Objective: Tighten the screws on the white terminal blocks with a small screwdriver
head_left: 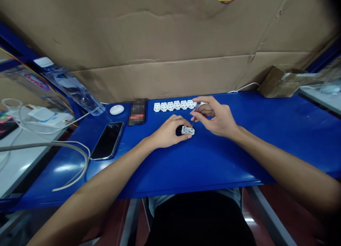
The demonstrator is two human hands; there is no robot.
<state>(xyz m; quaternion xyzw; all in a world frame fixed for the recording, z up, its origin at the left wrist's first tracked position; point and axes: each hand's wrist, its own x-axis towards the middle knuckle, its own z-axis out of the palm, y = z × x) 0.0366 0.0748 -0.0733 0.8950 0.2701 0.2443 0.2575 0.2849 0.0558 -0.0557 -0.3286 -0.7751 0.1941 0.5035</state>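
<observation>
Between the thumb and fingers of my left hand (pixel 170 132) is a small white terminal block (pixel 188 130), resting low over the blue table. My right hand (pixel 217 116) is closed around the handle of a small screwdriver (pixel 197 108). Its thin shaft points down and meets the block's right end; whether the tip sits in a screw cannot be made out. Behind my hands stands a row of several similar white blocks (pixel 170 106), its right end partly hidden by my right hand.
A phone (pixel 107 140) lies left of my left arm, near a white mouse (pixel 117 110) and a dark blurred pack (pixel 137 112). A clear bottle (pixel 76 87) leans at the left among loose cables (pixel 80 150). Cardboard lines the back, with a small cardboard box (pixel 279 81) at right.
</observation>
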